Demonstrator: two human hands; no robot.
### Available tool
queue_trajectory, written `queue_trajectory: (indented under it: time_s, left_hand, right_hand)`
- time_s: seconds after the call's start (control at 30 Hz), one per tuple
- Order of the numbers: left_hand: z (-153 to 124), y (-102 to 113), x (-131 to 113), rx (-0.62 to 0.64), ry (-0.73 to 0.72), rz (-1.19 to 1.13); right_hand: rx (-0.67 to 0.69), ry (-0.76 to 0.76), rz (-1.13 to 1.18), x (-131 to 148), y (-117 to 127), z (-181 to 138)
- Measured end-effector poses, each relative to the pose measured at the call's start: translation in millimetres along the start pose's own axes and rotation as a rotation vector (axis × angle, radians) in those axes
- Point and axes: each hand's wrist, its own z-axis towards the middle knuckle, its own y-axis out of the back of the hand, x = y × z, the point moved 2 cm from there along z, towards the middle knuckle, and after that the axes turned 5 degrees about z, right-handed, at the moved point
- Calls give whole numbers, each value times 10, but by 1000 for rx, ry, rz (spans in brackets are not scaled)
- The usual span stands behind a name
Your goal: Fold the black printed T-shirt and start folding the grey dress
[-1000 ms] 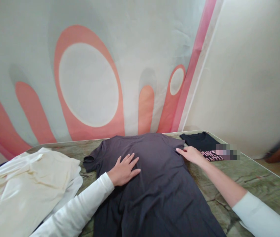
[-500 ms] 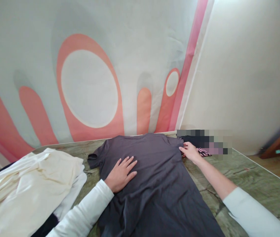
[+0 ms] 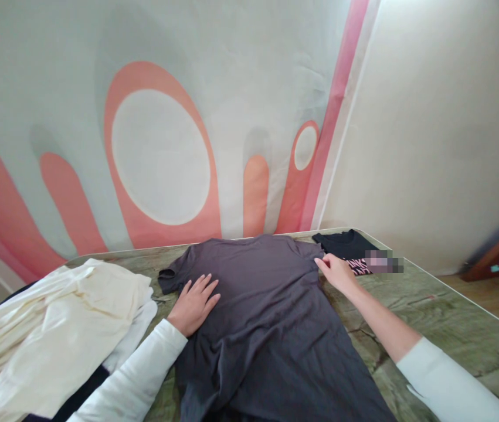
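On the table (image 3: 455, 328), the dark shirt (image 3: 271, 316) is lying spread out. The left hand (image 3: 193, 305), fingers apart, is sliding left, uncovering more cloth; the right hand (image 3: 338, 274) is touching the right sleeve (image 3: 311, 250), maybe pinching, I cannot tell.

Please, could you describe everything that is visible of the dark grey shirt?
The shirt is plain, short-sleeved, of soft-looking fabric. It lies spread on the wood-patterned table, shoulders toward the far edge, wrinkled lower down; its near end leaves the picture. The left hand rests on its left side; the right hand's fingertips are at the right sleeve, grip unclear.
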Motion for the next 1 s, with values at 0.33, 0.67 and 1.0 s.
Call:
queue_trajectory:
  time_s: [0.33,0.67,1.0]
  left_hand:
    - [-53,-53,59,32,33,9]
    - [-101,249,-44,0,-16,-59]
    - [-550,286,-229,104,-117,-138]
  right_hand:
    - [215,10,-22,55,75,-136]
    - [315,84,-162,94,362,-263]
    - [351,502,38,688,364,-1203]
